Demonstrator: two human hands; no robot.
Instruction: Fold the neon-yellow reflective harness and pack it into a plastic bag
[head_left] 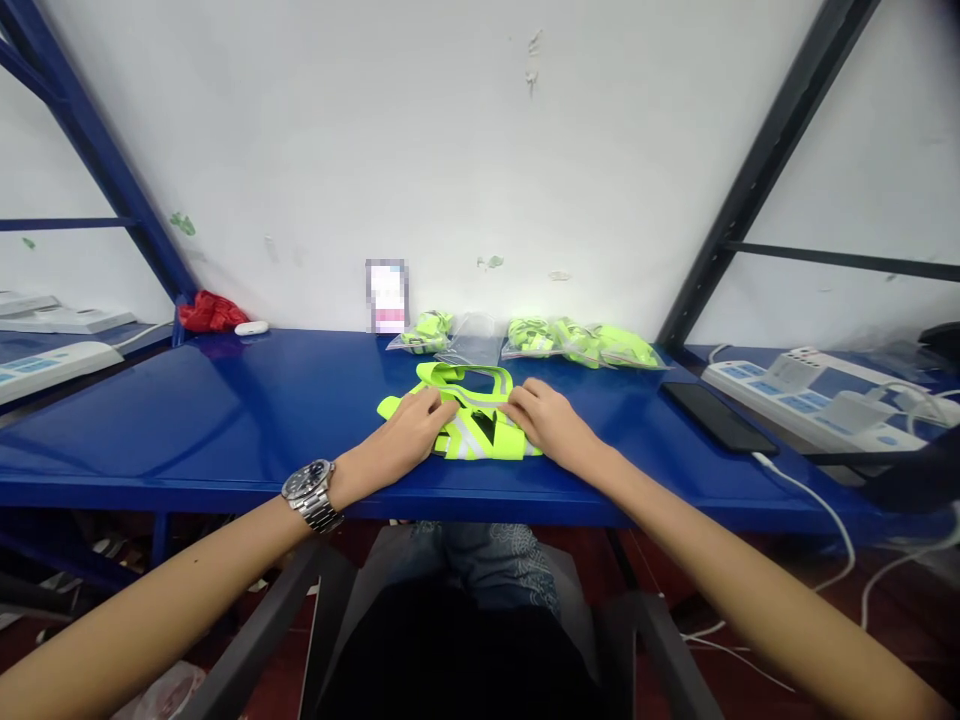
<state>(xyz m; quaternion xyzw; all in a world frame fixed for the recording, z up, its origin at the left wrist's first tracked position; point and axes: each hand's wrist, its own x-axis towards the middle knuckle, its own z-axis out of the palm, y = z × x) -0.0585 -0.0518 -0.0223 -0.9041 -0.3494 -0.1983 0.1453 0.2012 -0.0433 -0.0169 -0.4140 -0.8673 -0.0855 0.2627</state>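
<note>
A neon yellow reflective vest (487, 440) with silver-grey stripes lies partly folded near the front edge of the blue table. My left hand (415, 425) pinches its left part between thumb and fingers. On the other side, my right hand (545, 420) is closed on the right part of the same strap. A loop of the yellow strap (442, 372) stands up behind both hands. Dark gaps show between the crossed bands. The fingertips partly cover the fabric they grip.
Along the wall lie bagged yellow vests (581, 340), another bagged one (427, 332) and a clear plastic bag (474, 342). A phone with a lit screen (388, 298) leans there. A black phone (716, 417) on a white cable lies right, beside power strips (810, 405). Red cloth (211, 312) sits at back left.
</note>
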